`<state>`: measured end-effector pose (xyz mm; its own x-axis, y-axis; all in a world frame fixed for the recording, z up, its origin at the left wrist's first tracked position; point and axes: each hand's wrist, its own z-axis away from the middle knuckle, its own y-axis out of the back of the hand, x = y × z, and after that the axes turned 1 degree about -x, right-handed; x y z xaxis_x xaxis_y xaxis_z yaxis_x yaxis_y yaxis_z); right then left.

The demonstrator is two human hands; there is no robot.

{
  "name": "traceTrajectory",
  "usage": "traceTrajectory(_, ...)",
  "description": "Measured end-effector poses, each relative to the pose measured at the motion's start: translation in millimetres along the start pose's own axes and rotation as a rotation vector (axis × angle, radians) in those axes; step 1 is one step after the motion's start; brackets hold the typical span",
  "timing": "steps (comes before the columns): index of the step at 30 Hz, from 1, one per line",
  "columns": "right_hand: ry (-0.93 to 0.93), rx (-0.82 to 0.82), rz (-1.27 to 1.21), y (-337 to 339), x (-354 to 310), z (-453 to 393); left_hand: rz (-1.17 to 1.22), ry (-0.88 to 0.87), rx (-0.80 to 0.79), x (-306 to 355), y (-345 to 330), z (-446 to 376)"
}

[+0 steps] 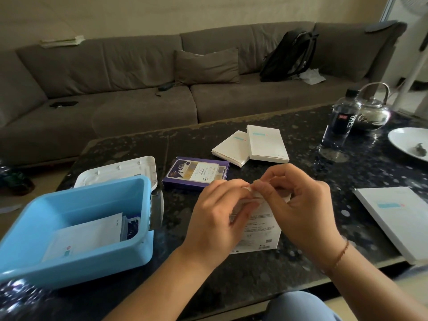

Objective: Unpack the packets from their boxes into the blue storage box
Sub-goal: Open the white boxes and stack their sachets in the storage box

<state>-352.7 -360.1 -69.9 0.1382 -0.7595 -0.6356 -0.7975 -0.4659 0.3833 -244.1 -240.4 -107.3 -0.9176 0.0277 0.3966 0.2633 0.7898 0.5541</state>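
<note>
Packets lie inside blue storage box, lid off.

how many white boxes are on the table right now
4: two white boxes side by side beyond the purple box, one in both hands, one at the table's right edge.

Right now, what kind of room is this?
Most likely a home living room: a long grey sofa with a cushion and a backpack behind a dark stone coffee table, with a kettle on it.
</note>
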Motion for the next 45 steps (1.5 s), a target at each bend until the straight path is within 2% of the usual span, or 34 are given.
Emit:
traceTrajectory(2,-0.064,-0.104,-0.09,10,3,-6,-0.013,0.01,-0.004,0,1,-1)
traceTrajectory(5,-0.149,-0.346,-0.196,29,10,-15,-0.037,0.032,0.009,0,0,-3)
traceTrajectory(7,-0.164,-0.408,-0.215,36,15,-15,-0.043,0.039,0.011,1,0,-3)
traceTrajectory(12,-0.219,-0.411,-0.294,40,28,-9,-0.062,0.042,0.022,2,1,-4)
traceTrajectory(17,-0.346,-0.312,-0.351,40,30,-8,-0.067,0.021,0.034,3,1,-3)
traceTrajectory(22,-0.382,-0.232,-0.344,35,27,-8,-0.044,0.027,0.041,4,1,-2)
traceTrajectory(26,-0.317,-0.232,-0.242,33,25,-2,0.052,0.083,0.023,1,7,-1)
traceTrajectory(30,-0.097,-0.228,0.081,24,15,-4,0.103,0.095,0.001,-3,12,-3)
traceTrajectory(34,0.035,-0.235,0.296,12,7,-7,0.12,0.074,0.005,-5,13,-3)
traceTrajectory(41,0.132,-0.201,0.025,3,18,0,0.162,0.055,-0.058,-6,20,-8)
traceTrajectory(45,0.233,-0.166,0.082,-1,29,11,0.169,0.109,-0.121,-5,25,-9)
